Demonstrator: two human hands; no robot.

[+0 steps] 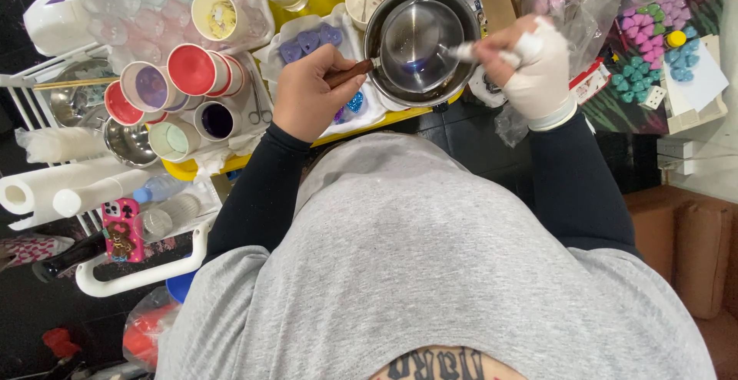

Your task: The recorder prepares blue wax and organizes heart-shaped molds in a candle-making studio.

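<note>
Head view, looking straight down. Left hand (307,92), bare, sits just left of frame centre, fingers closed round the brown wooden handle (350,73) of a small steel pan (419,42). Pan is in the upper centre of the frame, over a yellow table (327,0); a bit of purple liquid (419,65) pools at its bottom. Right hand (534,61), in a white glove, is just right of the pan, fingers pinched shut on a white stick-like tool (465,52) whose tip reaches over the pan rim; can't tell if the tip touches the metal.

Left of the pan: purple heart-shaped pieces (307,40) on white paper. Further left, a cluster of paper cups (181,92) with red, purple and pale contents. Paper towel rolls (69,188) at the left edge. Upper right: pink, purple and teal small shaped pieces (653,49) on a dark tray. Grey shirt (430,272) fills the lower frame.
</note>
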